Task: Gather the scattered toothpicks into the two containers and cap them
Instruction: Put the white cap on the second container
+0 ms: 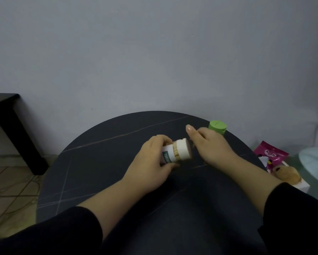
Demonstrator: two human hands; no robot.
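Note:
A white toothpick container (pixel 170 152) with a green label lies tilted on its side above the dark round table (pixel 103 162). My left hand (pixel 154 161) grips its body. A band of toothpicks (pixel 176 150) shows between the body and a white cap (pixel 184 149) at its right end. My right hand (pixel 211 146) is against the cap's far side, thumb raised; its fingers are hidden. A green capped container (pixel 217 127) stands upright behind my right hand, near the table's far edge.
A pink packet (pixel 272 153) and a white box with a tan object (pixel 287 174) lie off the table's right side. A pale round base (pixel 314 159) stands further right. A black side table (pixel 11 126) is at the left, by the wall.

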